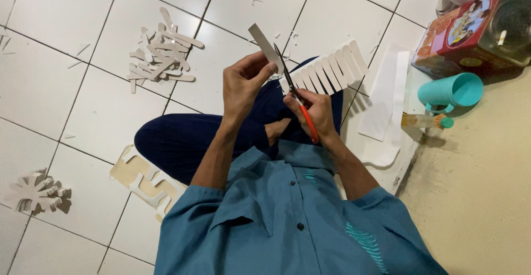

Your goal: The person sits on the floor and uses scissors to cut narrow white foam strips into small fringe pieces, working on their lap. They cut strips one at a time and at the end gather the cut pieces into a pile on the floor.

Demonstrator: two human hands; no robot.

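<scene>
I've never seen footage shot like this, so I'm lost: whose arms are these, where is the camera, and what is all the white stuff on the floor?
There is one picture, from a camera worn on the person's head, looking down at their own lap and arms. They sit on a white tiled floor. The left hand holds a white paper piece cut into a row of strips. The right hand holds scissors with orange handles, blades at the paper. On the floor lie a pile of cut strips, a white star-like cut-out and a leftover cut sheet. To the right are a teal cup, a small bottle and a red tin.
</scene>
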